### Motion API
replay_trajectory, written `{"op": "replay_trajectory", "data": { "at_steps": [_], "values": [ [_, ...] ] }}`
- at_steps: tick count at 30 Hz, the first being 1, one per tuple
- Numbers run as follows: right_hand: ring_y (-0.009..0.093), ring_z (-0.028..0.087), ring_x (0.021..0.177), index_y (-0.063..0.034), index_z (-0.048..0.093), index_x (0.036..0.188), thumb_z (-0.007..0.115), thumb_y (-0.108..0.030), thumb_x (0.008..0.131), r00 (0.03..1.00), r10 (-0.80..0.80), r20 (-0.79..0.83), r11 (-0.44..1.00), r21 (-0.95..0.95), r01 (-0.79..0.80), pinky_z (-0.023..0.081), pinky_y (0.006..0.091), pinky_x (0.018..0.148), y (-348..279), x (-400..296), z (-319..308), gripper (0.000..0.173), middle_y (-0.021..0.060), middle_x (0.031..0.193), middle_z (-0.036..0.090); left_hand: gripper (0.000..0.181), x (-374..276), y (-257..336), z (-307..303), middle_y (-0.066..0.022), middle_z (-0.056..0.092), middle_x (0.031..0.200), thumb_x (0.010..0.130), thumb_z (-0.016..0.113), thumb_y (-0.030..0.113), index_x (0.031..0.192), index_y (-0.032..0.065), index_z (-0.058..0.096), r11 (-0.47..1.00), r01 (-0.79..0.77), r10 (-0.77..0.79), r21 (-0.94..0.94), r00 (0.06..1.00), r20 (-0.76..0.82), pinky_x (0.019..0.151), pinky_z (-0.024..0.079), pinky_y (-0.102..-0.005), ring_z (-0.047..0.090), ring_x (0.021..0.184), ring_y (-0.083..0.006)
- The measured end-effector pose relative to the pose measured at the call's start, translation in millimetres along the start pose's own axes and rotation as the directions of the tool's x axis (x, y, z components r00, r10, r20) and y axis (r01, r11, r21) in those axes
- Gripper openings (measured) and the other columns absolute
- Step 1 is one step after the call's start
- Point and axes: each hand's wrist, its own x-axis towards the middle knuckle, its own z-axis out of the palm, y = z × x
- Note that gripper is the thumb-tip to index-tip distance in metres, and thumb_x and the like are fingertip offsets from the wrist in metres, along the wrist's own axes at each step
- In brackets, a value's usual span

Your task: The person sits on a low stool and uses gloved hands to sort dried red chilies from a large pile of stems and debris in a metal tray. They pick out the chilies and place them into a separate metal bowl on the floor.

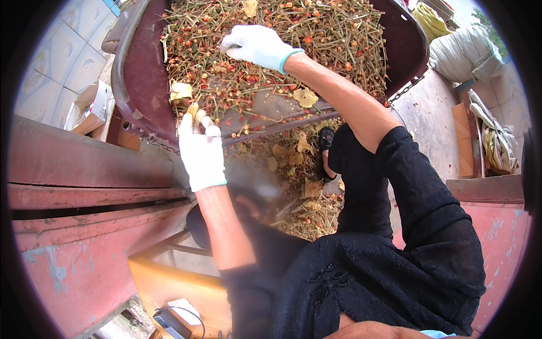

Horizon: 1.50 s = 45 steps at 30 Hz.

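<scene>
My right hand (260,46), in a white glove with a teal cuff, is over a heap of dry stems mixed with red bits, perhaps chili stalks (334,46). Its fingers are bent together; anything between them is hidden. At the near left corner of the heap is my left hand (202,152), gloved alike, with fingers curled upward. A small yellowish piece (193,110) shows at its fingertips, and I cannot tell whether it is gripped. The heap lies in a maroon metal cart bed (146,72). Dry leaves lie on it, one pale yellow leaf (181,90) just beyond my left hand.
Chains (407,90) hang at the cart's sides. More stems and leaves (311,203) litter the floor below, beside my foot (326,140). Pink metal door panels (80,262) flank me. A wooden stool (182,292) stands at lower left; white sacks (465,53) lie at right.
</scene>
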Motion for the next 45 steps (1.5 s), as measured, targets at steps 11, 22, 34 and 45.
{"op": "replay_trajectory", "data": {
  "at_steps": [11, 22, 34, 45],
  "values": [
    [0.027, 0.061, 0.089, -0.0153, 0.064, 0.091, 0.06, -0.026, 0.087, 0.995, -0.009, 0.097, 1.0, -0.017, 0.011, 0.049, 0.0408, 0.076, 15, -7, 9, 0.012, 0.007, 0.093, 0.055, 0.025, -2, -7, 8, -0.0066, 0.062, 0.093, 0.101, 0.048, 0.018, 0.116, 0.0018, 0.059, 0.997, 0.072, -0.071, -0.037, 0.996, 0.047, 0.051, 0.043, -0.0247, 0.058, 0.073, -0.0148],
    [0.028, 0.065, 0.082, -0.0183, 0.064, 0.106, 0.056, -0.035, 0.091, 0.996, -0.015, -0.084, 1.0, -0.013, 0.014, 0.052, 0.0421, 0.071, 2, -7, -8, 0.024, 0.0095, 0.09, 0.064, 0.02, 2, -16, 15, -0.003, 0.062, 0.078, 0.1, 0.051, 0.021, 0.105, 0.0053, 0.063, 0.995, 0.099, -0.097, -0.023, 0.994, 0.059, 0.045, 0.04, -0.0226, 0.054, 0.062, -0.0102],
    [0.024, 0.062, 0.082, -0.0227, 0.065, 0.108, 0.056, -0.027, 0.091, 0.989, -0.135, 0.065, 0.982, -0.127, 0.142, 0.051, 0.0383, 0.069, 3, -7, 15, 0.02, 0.0059, 0.091, 0.055, 0.019, 4, -21, 19, -0.0024, 0.061, 0.078, 0.1, 0.052, 0.02, 0.104, 0.0047, 0.062, 0.992, 0.123, -0.121, -0.025, 0.99, 0.067, 0.045, 0.041, -0.0223, 0.053, 0.061, -0.0102],
    [0.026, 0.061, 0.075, -0.0159, 0.057, 0.085, 0.058, -0.025, 0.087, 0.971, -0.178, 0.162, 0.971, -0.13, 0.2, 0.048, 0.0392, 0.066, 5, -6, 20, 0.009, 0.0054, 0.083, 0.053, 0.021, 3, -25, 25, -0.0036, 0.061, 0.079, 0.101, 0.05, 0.019, 0.105, 0.0029, 0.062, 0.992, 0.126, -0.125, -0.02, 0.99, 0.067, 0.047, 0.041, -0.0226, 0.054, 0.062, -0.0112]
  ]
}}
